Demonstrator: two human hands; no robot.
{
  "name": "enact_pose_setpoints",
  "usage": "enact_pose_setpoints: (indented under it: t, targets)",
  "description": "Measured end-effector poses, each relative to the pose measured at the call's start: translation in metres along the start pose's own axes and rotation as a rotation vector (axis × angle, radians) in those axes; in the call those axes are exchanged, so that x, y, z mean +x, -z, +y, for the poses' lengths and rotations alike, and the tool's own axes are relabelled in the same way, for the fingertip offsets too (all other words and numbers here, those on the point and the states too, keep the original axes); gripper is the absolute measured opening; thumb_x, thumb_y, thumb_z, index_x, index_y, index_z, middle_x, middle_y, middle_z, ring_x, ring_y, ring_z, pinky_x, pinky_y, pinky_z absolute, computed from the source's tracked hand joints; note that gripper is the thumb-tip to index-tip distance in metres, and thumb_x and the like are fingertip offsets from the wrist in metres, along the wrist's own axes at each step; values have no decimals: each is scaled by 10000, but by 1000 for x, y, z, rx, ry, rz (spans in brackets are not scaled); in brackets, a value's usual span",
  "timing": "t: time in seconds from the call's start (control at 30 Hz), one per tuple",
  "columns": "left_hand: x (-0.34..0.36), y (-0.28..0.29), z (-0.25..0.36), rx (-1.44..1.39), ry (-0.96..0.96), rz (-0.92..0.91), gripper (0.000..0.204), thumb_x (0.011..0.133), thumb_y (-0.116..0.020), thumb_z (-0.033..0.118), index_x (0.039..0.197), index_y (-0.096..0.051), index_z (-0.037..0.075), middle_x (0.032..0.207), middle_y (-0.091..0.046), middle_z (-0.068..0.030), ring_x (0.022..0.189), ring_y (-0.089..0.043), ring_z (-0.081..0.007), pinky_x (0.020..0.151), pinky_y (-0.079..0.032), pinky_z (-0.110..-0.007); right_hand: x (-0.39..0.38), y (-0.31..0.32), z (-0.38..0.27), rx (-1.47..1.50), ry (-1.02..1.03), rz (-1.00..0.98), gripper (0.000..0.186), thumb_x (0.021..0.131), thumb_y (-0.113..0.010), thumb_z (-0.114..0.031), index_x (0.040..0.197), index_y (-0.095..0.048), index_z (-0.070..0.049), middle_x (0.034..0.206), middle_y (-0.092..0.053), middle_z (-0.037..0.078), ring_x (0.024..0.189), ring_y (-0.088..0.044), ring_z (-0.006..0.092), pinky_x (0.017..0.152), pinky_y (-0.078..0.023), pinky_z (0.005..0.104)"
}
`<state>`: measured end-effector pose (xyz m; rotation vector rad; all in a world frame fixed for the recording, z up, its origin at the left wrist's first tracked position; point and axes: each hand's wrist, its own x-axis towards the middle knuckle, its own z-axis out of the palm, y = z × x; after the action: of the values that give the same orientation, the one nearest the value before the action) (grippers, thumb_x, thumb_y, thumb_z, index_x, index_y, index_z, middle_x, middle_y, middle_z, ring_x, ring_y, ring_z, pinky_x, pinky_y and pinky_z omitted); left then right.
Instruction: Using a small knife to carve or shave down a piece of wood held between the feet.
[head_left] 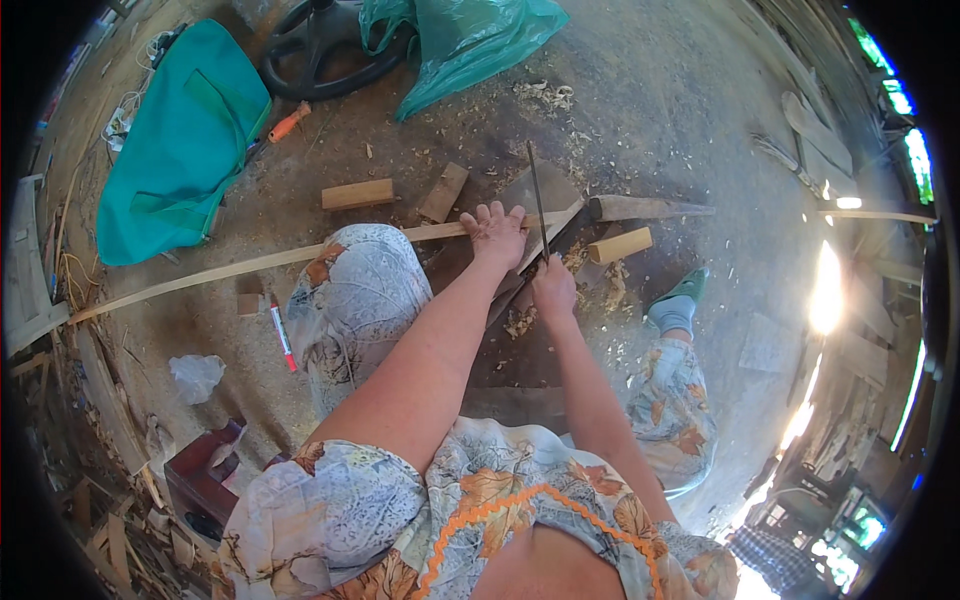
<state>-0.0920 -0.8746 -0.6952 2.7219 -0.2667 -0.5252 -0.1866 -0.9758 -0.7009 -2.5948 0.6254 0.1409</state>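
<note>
- Lowest in view, the person's leaf-printed clothing covers lap and knees; orange zigzag trim edges the top.
- A dark red object sits at lower left, with crumpled clear plastic beyond it.
- A red-and-white marker lies beside the left knee, near a small wood square.
- Right of the legs, the foot wears a sock and a green slipper.
- The right hand is closed round the near end of a thin dark blade, which points away from the body.
- The left hand lies palm down, fingers spread, over a long wood strip. The strip runs from far left, behind the left knee, to just past this hand, where the blade crosses it; whether they touch, I cannot tell.
- Pale wood blocks flank the work: one right, two left. A tapering wooden piece lies beyond the right block.
- Farther off on the floor are an orange-handled tool, a teal bag, a black steering wheel and a green plastic bag.
</note>
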Motion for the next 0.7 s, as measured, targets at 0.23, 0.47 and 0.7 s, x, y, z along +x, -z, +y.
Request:
enact_pose_setpoints:
  t: [0.23,0.47,0.7]
  targets:
    - [-2,1,-5,24,16,19,257,857,-514,360,1084,-517,239,1122,-462,-91,1127,-374,-287,945,-195,-533,-95,-2,37,-26,-131,-123,168,888,-452,-224,895,-491,-61,757,-597,264,748,-580,453,671,-430,546]
    - [-1,3,-2,-3,8,-3,255,859,-514,359,1081,-520,234,1125,-463,-91,1128,-371,-286,943,-197,-537,-20,0,11,45,16,4,183,879,-460,-221,869,-494,-42,748,-590,264,757,-570,460,670,-423,547]
    - [3,5,-6,1,38,-2,259,855,-523,351,1084,-521,229,1130,-463,-96,1130,-380,-298,944,-197,-554,-104,8,29,8,-133,-104,170,882,-463,-184,875,-513,-22,758,-579,270,745,-560,459,653,-410,543]
